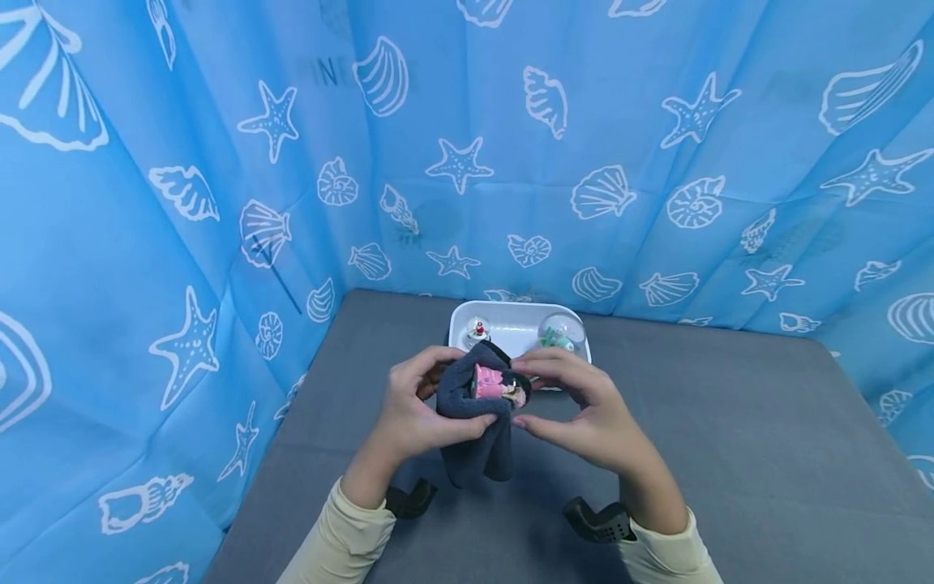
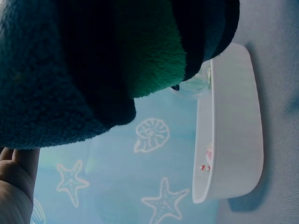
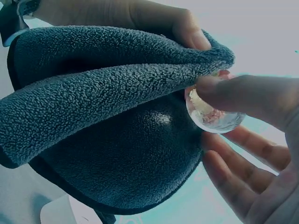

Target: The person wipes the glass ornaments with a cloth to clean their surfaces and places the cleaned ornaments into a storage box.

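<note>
A small snow globe (image 1: 489,383) with a pink base lies tilted in a folded dark grey cloth (image 1: 460,389). My left hand (image 1: 419,405) grips the cloth around the base, its thumb pressing the near fold. My right hand (image 1: 576,401) holds the globe's dome end between thumb and fingers. In the right wrist view, the right thumb (image 3: 210,86) touches the clear dome (image 3: 217,119), and the fingertips reach the cloth's edge below. Cloth fills the upper left wrist view, hiding the globe there; part of the left hand (image 2: 18,186) shows beside it.
A white tray (image 1: 511,312) stands behind the hands. In it sit a small globe with a red-and-white figure (image 1: 477,330) and a clear globe with green inside (image 1: 562,332). Grey cloth covers the table (image 1: 730,430); a blue shell-print curtain (image 1: 460,219) hangs behind.
</note>
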Action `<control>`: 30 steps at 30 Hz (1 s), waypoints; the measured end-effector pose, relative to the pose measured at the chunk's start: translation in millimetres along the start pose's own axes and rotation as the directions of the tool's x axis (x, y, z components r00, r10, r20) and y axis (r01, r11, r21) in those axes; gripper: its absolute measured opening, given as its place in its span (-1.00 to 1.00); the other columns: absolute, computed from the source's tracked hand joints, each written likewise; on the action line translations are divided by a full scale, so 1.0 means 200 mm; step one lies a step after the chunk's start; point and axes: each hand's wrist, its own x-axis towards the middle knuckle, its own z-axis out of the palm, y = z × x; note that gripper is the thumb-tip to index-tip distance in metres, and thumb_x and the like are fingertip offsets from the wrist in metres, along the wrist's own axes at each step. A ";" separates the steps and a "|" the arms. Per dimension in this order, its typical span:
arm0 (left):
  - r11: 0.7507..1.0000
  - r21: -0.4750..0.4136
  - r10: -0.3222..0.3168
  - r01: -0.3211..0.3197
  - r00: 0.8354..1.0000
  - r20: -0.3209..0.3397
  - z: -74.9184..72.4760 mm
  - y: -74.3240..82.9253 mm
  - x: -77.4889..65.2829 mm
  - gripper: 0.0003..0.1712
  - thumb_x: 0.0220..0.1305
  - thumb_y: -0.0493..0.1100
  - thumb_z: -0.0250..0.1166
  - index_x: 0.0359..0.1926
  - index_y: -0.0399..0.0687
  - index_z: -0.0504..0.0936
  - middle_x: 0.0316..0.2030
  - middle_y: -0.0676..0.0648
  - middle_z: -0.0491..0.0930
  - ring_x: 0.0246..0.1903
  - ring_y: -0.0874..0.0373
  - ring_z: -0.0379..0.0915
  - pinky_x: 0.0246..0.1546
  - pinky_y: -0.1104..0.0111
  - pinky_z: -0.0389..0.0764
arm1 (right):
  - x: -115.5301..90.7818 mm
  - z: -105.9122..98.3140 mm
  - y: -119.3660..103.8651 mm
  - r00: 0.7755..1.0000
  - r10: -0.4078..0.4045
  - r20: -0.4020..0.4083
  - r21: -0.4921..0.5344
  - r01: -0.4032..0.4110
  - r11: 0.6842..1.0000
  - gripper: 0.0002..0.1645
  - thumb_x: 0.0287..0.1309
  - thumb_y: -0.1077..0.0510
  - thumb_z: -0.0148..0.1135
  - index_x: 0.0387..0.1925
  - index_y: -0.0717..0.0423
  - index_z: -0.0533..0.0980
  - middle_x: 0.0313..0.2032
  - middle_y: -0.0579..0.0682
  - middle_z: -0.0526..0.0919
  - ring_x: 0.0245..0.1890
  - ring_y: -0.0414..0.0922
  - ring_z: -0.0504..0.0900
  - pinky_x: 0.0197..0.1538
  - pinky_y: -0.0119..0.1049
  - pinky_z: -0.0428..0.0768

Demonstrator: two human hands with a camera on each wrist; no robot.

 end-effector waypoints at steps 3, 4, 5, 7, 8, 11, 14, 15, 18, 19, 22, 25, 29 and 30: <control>1.000 0.000 -0.004 0.004 1.000 0.005 0.00 0.00 0.00 -0.29 -0.17 -0.28 0.73 0.09 -0.17 0.67 -0.14 -0.20 0.77 -0.32 0.17 0.73 -0.31 0.34 0.81 | 0.00 0.00 0.00 1.000 -0.007 0.004 -0.011 0.007 1.000 -0.28 -0.12 0.50 0.65 0.17 0.17 0.67 0.10 0.11 0.70 0.13 -0.18 0.64 0.07 -0.34 0.74; 1.000 -0.001 -0.008 0.008 1.000 0.006 0.00 0.00 0.00 -0.29 -0.17 -0.28 0.73 0.09 -0.16 0.68 -0.13 -0.19 0.77 -0.31 0.17 0.73 -0.31 0.33 0.81 | 0.00 0.00 0.00 1.000 -0.010 0.004 -0.019 0.010 1.000 -0.29 -0.11 0.50 0.65 0.16 0.16 0.68 0.08 0.10 0.71 0.12 -0.18 0.65 0.07 -0.35 0.74; 1.000 -0.002 -0.011 0.011 1.000 0.009 0.00 0.00 0.00 -0.29 -0.17 -0.29 0.73 0.10 -0.16 0.67 -0.13 -0.19 0.76 -0.31 0.17 0.73 -0.30 0.32 0.81 | 0.00 0.00 0.01 1.000 -0.004 0.006 -0.024 0.004 1.000 -0.29 -0.11 0.48 0.65 0.15 0.14 0.68 0.08 0.08 0.71 0.10 -0.18 0.66 0.07 -0.37 0.73; 1.000 -0.004 -0.017 0.017 1.000 0.015 0.00 0.01 0.00 -0.28 -0.18 -0.29 0.73 0.10 -0.15 0.67 -0.14 -0.19 0.76 -0.31 0.17 0.72 -0.31 0.32 0.81 | 0.00 0.00 0.01 1.000 -0.015 0.014 -0.043 0.016 0.999 -0.29 -0.10 0.47 0.66 0.16 0.13 0.68 0.03 0.05 0.73 0.00 -0.19 0.68 0.05 -0.40 0.72; 1.000 -0.006 -0.019 0.019 1.000 0.019 0.00 0.01 0.00 -0.28 -0.18 -0.30 0.73 0.10 -0.15 0.67 -0.14 -0.19 0.76 -0.31 0.18 0.71 -0.32 0.32 0.80 | 0.00 -0.01 0.01 1.000 -0.016 0.022 -0.051 0.017 0.999 -0.29 -0.09 0.46 0.66 0.16 0.12 0.68 -0.01 0.02 0.74 -0.06 -0.20 0.69 0.02 -0.40 0.71; 1.000 -0.016 -0.021 0.022 0.999 0.033 -0.01 0.01 0.00 -0.26 -0.19 -0.31 0.73 0.11 -0.15 0.67 -0.16 -0.20 0.76 -0.33 0.17 0.70 -0.33 0.31 0.80 | 0.00 -0.01 0.01 0.999 -0.020 0.047 -0.064 0.022 0.998 -0.30 -0.07 0.44 0.65 0.18 0.11 0.67 -0.14 -0.06 0.74 -0.22 -0.20 0.67 -0.07 -0.39 0.68; 1.000 -0.023 -0.016 0.017 0.999 0.043 -0.01 0.01 0.00 -0.26 -0.20 -0.30 0.73 0.10 -0.15 0.67 -0.16 -0.20 0.76 -0.34 0.17 0.69 -0.34 0.31 0.79 | 0.00 -0.02 0.01 0.998 -0.011 0.065 -0.066 0.015 0.998 -0.30 -0.04 0.42 0.64 0.19 0.09 0.66 -0.22 -0.12 0.72 -0.29 -0.20 0.65 -0.13 -0.36 0.66; 1.000 -0.025 -0.013 0.014 0.999 0.045 -0.01 0.00 -0.01 -0.26 -0.20 -0.30 0.73 0.10 -0.15 0.67 -0.16 -0.20 0.76 -0.33 0.16 0.69 -0.33 0.30 0.79 | 0.00 -0.02 0.00 0.998 -0.011 0.068 -0.067 0.016 0.998 -0.31 -0.03 0.42 0.63 0.19 0.09 0.66 -0.23 -0.12 0.72 -0.29 -0.20 0.64 -0.14 -0.35 0.66; 1.000 -0.029 -0.009 0.011 0.999 0.045 -0.01 0.01 -0.01 -0.26 -0.20 -0.31 0.73 0.10 -0.16 0.67 -0.15 -0.21 0.76 -0.32 0.16 0.70 -0.31 0.30 0.80 | 0.00 -0.02 0.00 0.997 -0.003 0.075 -0.068 0.008 0.998 -0.33 0.01 0.42 0.60 0.20 0.08 0.65 -0.23 -0.11 0.71 -0.30 -0.21 0.64 -0.17 -0.35 0.66; 1.000 -0.029 -0.009 0.010 0.999 0.044 -0.02 0.01 -0.01 -0.26 -0.20 -0.32 0.73 0.10 -0.16 0.67 -0.15 -0.21 0.76 -0.32 0.16 0.71 -0.30 0.29 0.80 | 0.00 -0.02 0.00 0.997 -0.002 0.075 -0.070 0.007 0.997 -0.34 0.03 0.42 0.58 0.20 0.08 0.65 -0.22 -0.11 0.72 -0.30 -0.22 0.63 -0.18 -0.35 0.66; 1.000 -0.026 -0.013 0.014 0.999 0.039 -0.02 0.01 -0.01 -0.26 -0.21 -0.33 0.73 0.10 -0.16 0.67 -0.14 -0.21 0.76 -0.31 0.17 0.72 -0.29 0.30 0.81 | -0.01 -0.02 0.00 0.997 0.001 0.075 -0.076 0.005 0.997 -0.38 0.07 0.43 0.53 0.20 0.09 0.65 -0.18 -0.11 0.73 -0.30 -0.24 0.63 -0.20 -0.35 0.67; 1.000 -0.021 -0.013 0.014 0.999 0.037 -0.02 0.02 -0.01 -0.26 -0.22 -0.33 0.73 0.09 -0.17 0.67 -0.14 -0.21 0.77 -0.30 0.17 0.72 -0.28 0.30 0.81 | -0.01 -0.02 0.00 0.998 0.001 0.061 -0.078 0.003 0.997 -0.40 0.09 0.44 0.49 0.20 0.10 0.65 -0.14 -0.09 0.75 -0.27 -0.24 0.63 -0.18 -0.35 0.69; 1.000 -0.022 -0.003 0.003 0.999 0.034 -0.01 0.02 0.00 -0.26 -0.22 -0.32 0.74 0.09 -0.17 0.67 -0.14 -0.20 0.77 -0.31 0.16 0.72 -0.28 0.31 0.81 | 0.00 -0.02 -0.02 1.000 0.010 0.020 -0.060 -0.009 0.998 -0.40 0.09 0.47 0.47 0.19 0.13 0.67 -0.03 0.00 0.77 -0.18 -0.22 0.68 -0.07 -0.36 0.72; 1.000 -0.022 0.001 0.000 0.999 0.034 -0.01 0.02 0.00 -0.26 -0.22 -0.32 0.74 0.09 -0.16 0.67 -0.14 -0.20 0.77 -0.31 0.16 0.72 -0.28 0.31 0.81 | -0.01 -0.02 -0.02 1.000 0.012 0.008 -0.053 -0.012 0.998 -0.40 0.08 0.48 0.47 0.19 0.14 0.67 0.00 0.03 0.76 -0.15 -0.21 0.69 -0.03 -0.36 0.72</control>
